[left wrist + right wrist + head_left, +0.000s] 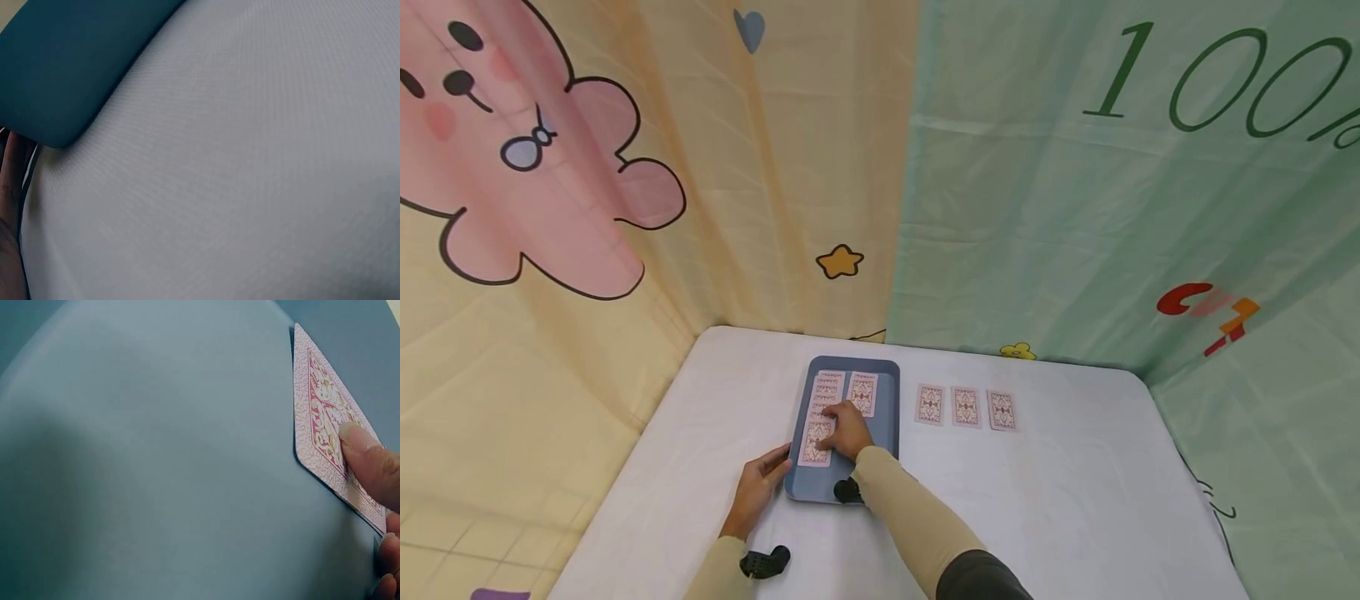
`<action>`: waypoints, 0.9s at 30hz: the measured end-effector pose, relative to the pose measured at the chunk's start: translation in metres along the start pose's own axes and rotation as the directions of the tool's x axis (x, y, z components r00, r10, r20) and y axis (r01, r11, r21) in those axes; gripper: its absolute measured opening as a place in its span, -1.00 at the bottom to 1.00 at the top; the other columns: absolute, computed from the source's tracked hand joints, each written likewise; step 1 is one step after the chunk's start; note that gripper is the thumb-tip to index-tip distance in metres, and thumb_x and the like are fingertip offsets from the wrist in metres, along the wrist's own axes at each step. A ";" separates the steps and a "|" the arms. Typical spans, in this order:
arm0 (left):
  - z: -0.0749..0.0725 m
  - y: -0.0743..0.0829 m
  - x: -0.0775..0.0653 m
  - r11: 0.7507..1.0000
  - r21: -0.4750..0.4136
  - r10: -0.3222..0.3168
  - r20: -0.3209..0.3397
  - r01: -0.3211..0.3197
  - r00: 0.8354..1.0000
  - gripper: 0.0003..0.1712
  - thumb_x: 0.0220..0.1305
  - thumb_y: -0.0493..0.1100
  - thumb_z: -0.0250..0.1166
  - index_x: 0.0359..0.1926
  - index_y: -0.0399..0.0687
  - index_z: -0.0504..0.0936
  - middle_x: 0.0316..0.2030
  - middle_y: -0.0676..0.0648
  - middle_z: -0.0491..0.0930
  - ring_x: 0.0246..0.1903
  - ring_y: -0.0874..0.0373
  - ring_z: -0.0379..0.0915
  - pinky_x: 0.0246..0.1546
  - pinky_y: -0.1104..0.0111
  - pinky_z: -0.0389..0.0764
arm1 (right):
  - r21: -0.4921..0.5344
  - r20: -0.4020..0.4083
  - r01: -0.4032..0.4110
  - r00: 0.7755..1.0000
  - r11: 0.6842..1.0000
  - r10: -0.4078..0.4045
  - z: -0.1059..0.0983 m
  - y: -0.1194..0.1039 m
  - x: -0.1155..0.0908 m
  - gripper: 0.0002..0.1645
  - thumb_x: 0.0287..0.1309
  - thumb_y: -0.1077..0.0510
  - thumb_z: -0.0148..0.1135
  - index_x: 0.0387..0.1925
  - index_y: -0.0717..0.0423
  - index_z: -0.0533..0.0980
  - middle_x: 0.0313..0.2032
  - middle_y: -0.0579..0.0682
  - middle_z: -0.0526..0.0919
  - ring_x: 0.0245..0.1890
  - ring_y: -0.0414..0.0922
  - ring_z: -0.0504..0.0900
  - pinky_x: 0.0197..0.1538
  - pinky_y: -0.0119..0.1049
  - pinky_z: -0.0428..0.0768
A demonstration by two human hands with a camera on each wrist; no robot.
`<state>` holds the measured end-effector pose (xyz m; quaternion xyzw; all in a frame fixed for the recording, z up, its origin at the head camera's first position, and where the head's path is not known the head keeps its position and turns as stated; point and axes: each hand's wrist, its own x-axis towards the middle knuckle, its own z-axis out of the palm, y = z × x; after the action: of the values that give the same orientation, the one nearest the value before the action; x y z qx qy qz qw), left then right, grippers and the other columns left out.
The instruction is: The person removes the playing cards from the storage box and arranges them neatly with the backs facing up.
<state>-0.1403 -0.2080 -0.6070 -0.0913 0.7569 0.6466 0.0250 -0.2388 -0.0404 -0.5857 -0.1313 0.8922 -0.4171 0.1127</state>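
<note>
Reaching the left edge of the blue tray [885, 433] in the lower centre of the frame, the left hand [756, 492] has its fingers fairly straight; how firmly they bear on the rim, I cannot tell. A column of overlapping cards [827, 390], pink-backed, runs down the tray's left side. At its lower end lies the front card [815, 432], which the right hand [852, 432] pinches, thumb on its patterned back and fingers curled at its edge. That card should prove very light, thin and springy, apt to slide on the smooth-looking tray and easily creased at a corner; opposite edges look the best hold. Another card [863, 393] lies upper right in the tray. Farther right on the white table [1075, 483], three cards [966, 407] lie in a row; lifting one probably calls for a fingernail under an edge.
</note>
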 end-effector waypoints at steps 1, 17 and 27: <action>0.000 0.000 0.000 1.000 -0.001 -0.001 0.001 0.001 1.000 -0.52 0.38 -0.29 0.15 0.26 -0.43 0.39 0.25 -0.35 0.39 0.28 -0.17 0.28 0.27 0.15 0.30 | -0.011 0.002 0.001 1.000 1.000 -0.001 0.000 0.000 0.000 -0.35 -0.22 0.22 0.59 0.02 0.18 0.58 -0.10 0.00 0.51 -0.13 -0.12 0.48 0.14 -0.17 0.50; -0.001 -0.005 -0.002 0.996 0.028 0.080 -0.002 -0.079 0.997 -0.51 0.38 -0.21 0.17 0.22 -0.45 0.42 0.20 -0.37 0.44 0.23 -0.20 0.35 0.19 0.20 0.40 | -0.023 0.008 0.002 1.000 1.000 -0.002 0.000 0.000 0.000 -0.47 -0.23 0.24 0.59 -0.12 0.17 0.58 -0.19 -0.04 0.49 -0.18 -0.14 0.49 0.04 -0.23 0.54; -0.002 -0.001 0.000 1.000 0.002 -0.008 -0.002 0.008 1.000 -0.51 0.38 -0.25 0.16 0.26 -0.41 0.40 0.24 -0.34 0.41 0.27 -0.18 0.29 0.26 0.15 0.33 | -0.008 0.024 0.037 0.999 0.999 -0.037 -0.005 -0.005 -0.001 -0.58 -0.13 0.24 0.54 -0.19 0.08 0.53 -0.22 -0.07 0.62 -0.23 -0.18 0.53 -0.08 -0.29 0.56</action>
<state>-0.1398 -0.2099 -0.6080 -0.0950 0.7570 0.6459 0.0269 -0.2386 -0.0396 -0.5786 -0.1532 0.8899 -0.4140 0.1153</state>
